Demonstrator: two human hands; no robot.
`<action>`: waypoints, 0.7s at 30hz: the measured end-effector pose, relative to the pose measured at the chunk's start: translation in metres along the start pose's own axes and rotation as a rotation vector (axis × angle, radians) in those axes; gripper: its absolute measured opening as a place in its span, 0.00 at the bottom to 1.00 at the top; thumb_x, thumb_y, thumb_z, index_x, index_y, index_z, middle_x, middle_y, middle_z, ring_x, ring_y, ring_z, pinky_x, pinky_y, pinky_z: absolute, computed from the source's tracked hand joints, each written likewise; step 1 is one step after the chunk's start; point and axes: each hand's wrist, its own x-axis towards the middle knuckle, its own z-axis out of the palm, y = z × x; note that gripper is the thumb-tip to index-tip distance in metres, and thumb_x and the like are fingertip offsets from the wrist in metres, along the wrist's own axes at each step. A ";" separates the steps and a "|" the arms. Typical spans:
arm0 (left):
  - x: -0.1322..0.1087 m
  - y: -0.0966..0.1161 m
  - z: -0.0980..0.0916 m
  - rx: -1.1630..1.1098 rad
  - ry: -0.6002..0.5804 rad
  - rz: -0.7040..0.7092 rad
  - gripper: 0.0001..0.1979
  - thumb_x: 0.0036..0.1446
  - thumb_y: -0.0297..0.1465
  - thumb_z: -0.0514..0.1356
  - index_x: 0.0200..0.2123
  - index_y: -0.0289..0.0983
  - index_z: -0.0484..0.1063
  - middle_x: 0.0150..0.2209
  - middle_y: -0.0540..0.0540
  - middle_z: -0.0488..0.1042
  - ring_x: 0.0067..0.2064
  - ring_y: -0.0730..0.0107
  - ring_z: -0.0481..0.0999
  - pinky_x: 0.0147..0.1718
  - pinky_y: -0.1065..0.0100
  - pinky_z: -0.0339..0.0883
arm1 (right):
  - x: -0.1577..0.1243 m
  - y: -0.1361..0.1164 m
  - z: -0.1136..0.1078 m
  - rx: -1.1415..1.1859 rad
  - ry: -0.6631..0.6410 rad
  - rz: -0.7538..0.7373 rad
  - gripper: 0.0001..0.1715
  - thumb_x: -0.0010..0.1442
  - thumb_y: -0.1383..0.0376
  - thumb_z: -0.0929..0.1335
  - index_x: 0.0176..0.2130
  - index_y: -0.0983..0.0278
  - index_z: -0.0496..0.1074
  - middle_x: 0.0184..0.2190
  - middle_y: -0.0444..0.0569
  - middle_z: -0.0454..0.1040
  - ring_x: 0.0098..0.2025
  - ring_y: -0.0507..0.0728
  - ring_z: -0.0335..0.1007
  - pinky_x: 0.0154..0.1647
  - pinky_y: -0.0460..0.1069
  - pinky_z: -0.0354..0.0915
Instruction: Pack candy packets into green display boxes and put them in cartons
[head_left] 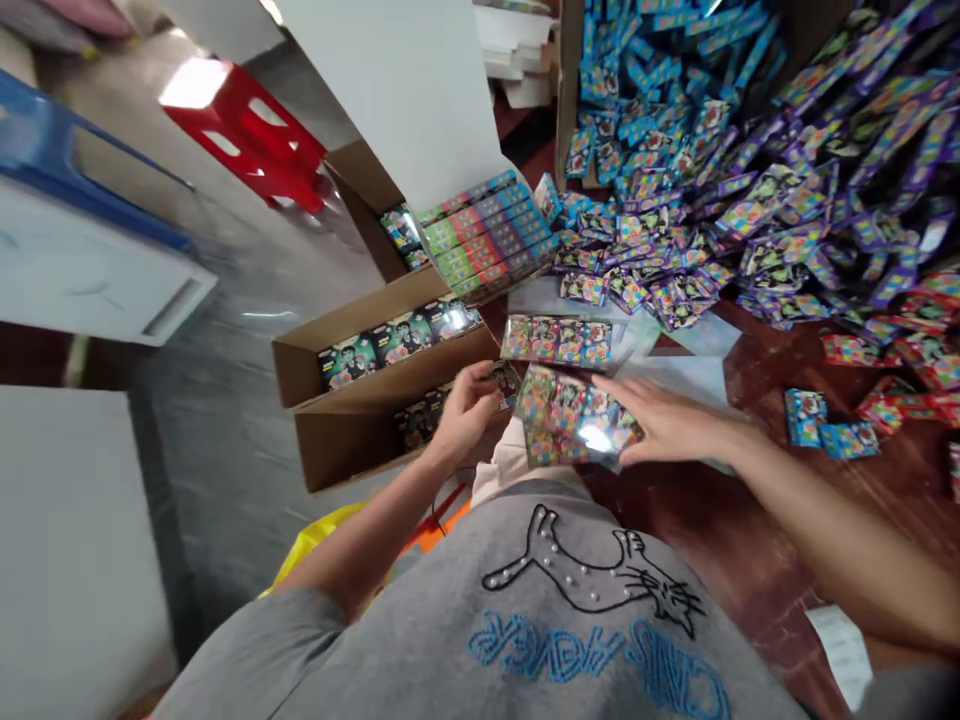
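Clear packet box (564,415) in right hand (664,418), between cartons (375,386) and loose packets (780,225)

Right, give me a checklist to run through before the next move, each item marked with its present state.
1. Right hand gripping the clear pack: ok.
2. Left hand free: cannot tell; its fingertips are beside the nearer carton's end.
3. Nearer carton has room: ok, bare cardboard shows at its left end.
4. Clear pack sealed: cannot tell, glare hides part of it.
5. Loose purple packets gathered up: not ok, they lie spread in a heap.
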 end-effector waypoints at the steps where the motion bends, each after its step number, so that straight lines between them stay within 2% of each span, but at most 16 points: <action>1: 0.012 0.008 -0.007 0.177 0.030 0.167 0.26 0.60 0.37 0.66 0.61 0.41 0.71 0.60 0.39 0.73 0.59 0.56 0.76 0.57 0.55 0.74 | -0.005 -0.005 0.003 0.015 -0.034 0.000 0.68 0.56 0.56 0.79 0.81 0.64 0.47 0.68 0.65 0.68 0.70 0.75 0.67 0.70 0.67 0.67; 2: 0.026 0.018 -0.012 0.373 0.019 0.344 0.25 0.63 0.37 0.65 0.62 0.40 0.71 0.60 0.39 0.73 0.61 0.54 0.75 0.60 0.53 0.72 | -0.009 -0.010 0.008 0.024 -0.055 0.004 0.65 0.56 0.57 0.79 0.80 0.64 0.49 0.67 0.64 0.68 0.69 0.74 0.68 0.70 0.67 0.67; 3: 0.041 0.028 -0.013 0.541 -0.040 0.489 0.24 0.65 0.38 0.64 0.62 0.39 0.70 0.60 0.37 0.74 0.63 0.52 0.73 0.64 0.51 0.69 | -0.012 -0.017 0.012 0.027 -0.058 0.015 0.60 0.57 0.58 0.78 0.78 0.65 0.53 0.67 0.65 0.68 0.69 0.74 0.68 0.70 0.67 0.68; 5: 0.074 0.048 -0.008 0.774 -0.221 0.659 0.26 0.68 0.41 0.63 0.64 0.37 0.70 0.63 0.35 0.74 0.66 0.49 0.71 0.68 0.48 0.64 | -0.014 -0.030 0.023 0.029 -0.024 0.059 0.48 0.60 0.55 0.76 0.72 0.65 0.64 0.70 0.66 0.66 0.70 0.76 0.66 0.70 0.69 0.67; 8: 0.109 0.066 0.014 1.039 -0.408 0.688 0.33 0.67 0.45 0.66 0.68 0.34 0.68 0.66 0.31 0.71 0.68 0.40 0.67 0.69 0.44 0.60 | -0.013 -0.048 0.038 0.094 0.037 0.163 0.32 0.67 0.50 0.72 0.62 0.64 0.72 0.66 0.66 0.70 0.67 0.75 0.71 0.67 0.70 0.70; 10: 0.117 0.071 0.025 1.166 -0.460 0.649 0.40 0.63 0.48 0.69 0.70 0.34 0.67 0.64 0.30 0.72 0.67 0.35 0.66 0.67 0.40 0.61 | -0.013 -0.055 0.047 0.182 0.085 0.200 0.31 0.67 0.53 0.73 0.63 0.64 0.70 0.62 0.64 0.74 0.64 0.72 0.75 0.66 0.68 0.72; 12: 0.114 0.073 0.030 1.220 -0.508 0.609 0.44 0.58 0.49 0.73 0.70 0.35 0.68 0.61 0.31 0.73 0.64 0.33 0.69 0.64 0.39 0.64 | -0.015 -0.057 0.054 0.251 0.126 0.207 0.37 0.65 0.57 0.75 0.67 0.66 0.67 0.62 0.64 0.74 0.65 0.71 0.74 0.67 0.66 0.71; 14: 0.103 0.073 0.028 1.169 -0.604 0.601 0.39 0.56 0.46 0.75 0.67 0.38 0.72 0.60 0.34 0.72 0.60 0.40 0.74 0.61 0.45 0.69 | -0.019 -0.055 0.058 0.281 0.126 0.209 0.41 0.63 0.56 0.76 0.68 0.66 0.66 0.62 0.65 0.73 0.66 0.71 0.73 0.69 0.66 0.70; 17: 0.081 0.077 0.024 0.982 -0.738 0.678 0.24 0.67 0.38 0.66 0.64 0.40 0.75 0.58 0.38 0.73 0.56 0.55 0.78 0.56 0.58 0.74 | -0.025 -0.053 0.058 0.296 0.074 0.171 0.39 0.65 0.54 0.75 0.69 0.63 0.67 0.62 0.61 0.72 0.64 0.70 0.75 0.69 0.67 0.70; 19: 0.066 0.083 0.025 0.937 -0.782 0.748 0.20 0.73 0.35 0.59 0.65 0.41 0.75 0.57 0.38 0.75 0.55 0.58 0.80 0.55 0.60 0.75 | -0.030 -0.057 0.053 0.285 0.053 0.138 0.40 0.66 0.54 0.75 0.71 0.58 0.64 0.65 0.58 0.72 0.62 0.69 0.76 0.66 0.66 0.73; 21: 0.055 0.088 0.029 0.936 -0.865 0.784 0.20 0.76 0.34 0.54 0.66 0.40 0.75 0.56 0.38 0.78 0.55 0.57 0.81 0.56 0.57 0.76 | -0.038 -0.066 0.048 0.215 0.067 0.132 0.39 0.68 0.55 0.73 0.72 0.55 0.63 0.65 0.55 0.73 0.60 0.68 0.78 0.60 0.64 0.76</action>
